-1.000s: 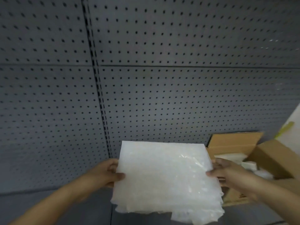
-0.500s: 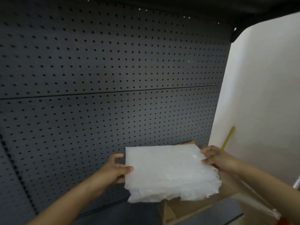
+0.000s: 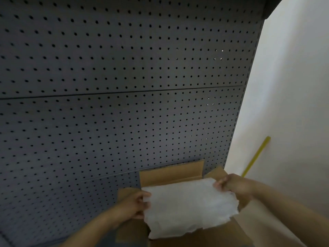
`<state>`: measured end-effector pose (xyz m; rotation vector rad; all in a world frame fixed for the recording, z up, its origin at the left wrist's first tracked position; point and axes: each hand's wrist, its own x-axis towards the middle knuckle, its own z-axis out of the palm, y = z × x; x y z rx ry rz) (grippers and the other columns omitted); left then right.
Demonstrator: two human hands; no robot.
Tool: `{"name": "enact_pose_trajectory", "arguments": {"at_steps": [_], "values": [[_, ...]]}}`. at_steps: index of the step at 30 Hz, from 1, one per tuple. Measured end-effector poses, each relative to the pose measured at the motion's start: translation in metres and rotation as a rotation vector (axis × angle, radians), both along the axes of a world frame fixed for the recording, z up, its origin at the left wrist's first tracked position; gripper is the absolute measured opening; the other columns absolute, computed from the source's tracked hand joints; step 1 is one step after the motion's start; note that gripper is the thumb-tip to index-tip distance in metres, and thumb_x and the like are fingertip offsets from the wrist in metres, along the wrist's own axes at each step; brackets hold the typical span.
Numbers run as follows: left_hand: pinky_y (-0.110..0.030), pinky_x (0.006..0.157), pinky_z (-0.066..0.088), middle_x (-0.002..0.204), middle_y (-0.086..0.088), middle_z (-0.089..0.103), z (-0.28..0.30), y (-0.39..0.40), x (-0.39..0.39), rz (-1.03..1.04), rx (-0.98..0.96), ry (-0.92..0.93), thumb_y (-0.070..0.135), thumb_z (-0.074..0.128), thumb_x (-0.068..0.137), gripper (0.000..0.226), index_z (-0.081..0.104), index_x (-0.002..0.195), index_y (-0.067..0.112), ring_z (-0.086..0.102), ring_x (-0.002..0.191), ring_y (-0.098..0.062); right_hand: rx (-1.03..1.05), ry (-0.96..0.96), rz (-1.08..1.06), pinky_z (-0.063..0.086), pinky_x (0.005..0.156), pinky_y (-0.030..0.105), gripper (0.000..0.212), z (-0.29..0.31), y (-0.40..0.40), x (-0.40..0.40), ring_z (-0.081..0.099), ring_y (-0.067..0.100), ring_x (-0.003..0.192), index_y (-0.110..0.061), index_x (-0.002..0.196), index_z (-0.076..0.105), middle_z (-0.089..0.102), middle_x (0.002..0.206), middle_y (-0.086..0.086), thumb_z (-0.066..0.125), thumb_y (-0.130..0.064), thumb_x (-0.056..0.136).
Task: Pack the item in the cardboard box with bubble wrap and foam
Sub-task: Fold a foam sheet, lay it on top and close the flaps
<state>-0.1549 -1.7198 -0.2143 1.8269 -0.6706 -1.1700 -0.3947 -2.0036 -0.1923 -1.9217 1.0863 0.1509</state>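
Dark perforated panelling [image 3: 115, 86] fills the left and centre of the frame, with a pale wall [image 3: 288, 86] at the right. Low in the frame, the left hand [image 3: 135, 204] pinches the left edge of a white wad of bubble wrap [image 3: 188, 205], thumb on top. The wad sits over the open cardboard box [image 3: 170, 173]. The right hand [image 3: 231, 184] grips its upper right corner, fingers closed.

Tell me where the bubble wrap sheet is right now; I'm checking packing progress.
In the head view, lower right of centre, the bubble wrap sheet is held by the left hand and right hand over the open cardboard box.
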Motion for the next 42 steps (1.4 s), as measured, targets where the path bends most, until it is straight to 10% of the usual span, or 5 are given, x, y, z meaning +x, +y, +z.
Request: {"name": "enact_pose_trajectory", "arguments": {"at_steps": [5,10,17,25,42], "values": [[-0.025,0.092,0.052,0.116,0.004,0.056,-0.026,-0.017,0.014,-0.059,0.074,-0.126,0.022,0.053,0.097,0.035,0.047,0.131,0.025,0.058,0.104,-0.008,0.126,-0.017,0.171,0.042,0.109,0.03,0.042,-0.022,-0.032,0.007,0.054,0.015,0.122,-0.016,0.126,0.061,0.058,0.132,-0.001,0.05,-0.004,0.088],[-0.004,0.083,0.043,0.132,0.006,0.051,-0.042,-0.015,0.014,-0.135,0.151,-0.411,0.028,0.056,0.095,0.037,0.046,0.13,0.036,0.054,0.111,-0.002,-0.313,-0.026,0.581,0.033,0.096,0.006,0.036,-0.046,-0.047,0.009,0.047,0.014,0.119,-0.026,0.121,0.063,0.039,0.117,-0.02,0.059,-0.01,0.089],[-0.02,0.112,0.026,0.142,0.015,0.035,-0.045,-0.011,0.0,-0.223,0.136,-0.993,0.053,0.059,0.078,0.045,0.041,0.118,0.061,0.034,0.134,-0.012,-0.647,0.149,0.905,0.016,0.117,0.039,0.079,-0.049,-0.05,0.019,0.011,0.028,0.144,-0.032,0.146,0.028,0.008,0.158,0.002,0.065,-0.053,0.079],[-0.048,0.12,-0.006,0.156,0.016,-0.027,-0.035,-0.053,-0.008,-0.601,0.512,-0.81,0.048,0.072,0.075,0.11,-0.012,0.146,0.051,-0.026,0.144,-0.015,-0.521,0.299,1.117,0.011,0.12,0.045,0.113,-0.059,-0.034,0.048,-0.003,0.032,0.148,-0.038,0.15,-0.008,-0.015,0.16,0.008,0.072,-0.055,0.072],[-0.047,0.12,0.006,0.159,-0.009,-0.026,-0.065,-0.072,-0.022,-0.806,0.722,-0.912,0.04,0.066,0.084,0.109,-0.019,0.15,0.028,-0.024,0.144,-0.04,-0.807,0.471,1.247,0.009,0.117,0.051,0.103,-0.101,-0.024,0.065,0.017,0.031,0.143,-0.024,0.152,-0.001,0.014,0.156,0.013,0.063,-0.056,0.078]]}}
